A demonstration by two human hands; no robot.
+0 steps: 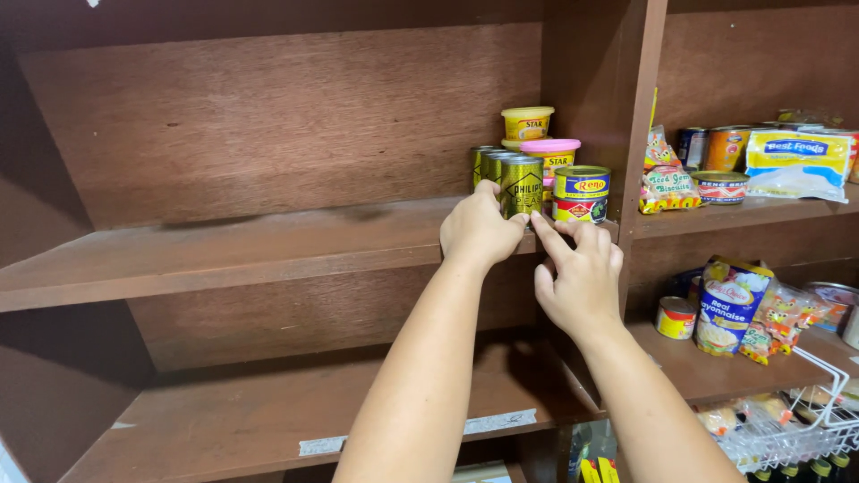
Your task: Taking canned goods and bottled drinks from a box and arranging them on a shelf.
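Item: gold tin [522, 186], upright, on the dark wooden shelf [224, 255] near its right end, foremost of a short row of like tins running back toward the rear panel. The left hand [479, 231] lay against the tin's left and lower front, fingers curled narrowly about it, thumb tip at its base; whether it gripped or merely touched could not be told. The right hand [582, 277] sat just below and right of the tin, forefinger stretched up to its lower right edge, the other fingers loosely bent and holding nothing. Just right of the tin: a squat can [581, 194] with a yellow, blue and red label. Behind the tin: a tub with a pink lid [550, 154], and further back a yellow tub [527, 122] stacked on another. Right of the tin, past the upright board: a colourful biscuit packet [667, 183], a low round can [721, 186], and a white, blue and yellow pouch [799, 161]. Below and right of the tin, one shelf down: a blue and white pouch [727, 304] and a small red and yellow can [676, 317]. Further below, a white wire basket [787, 434].
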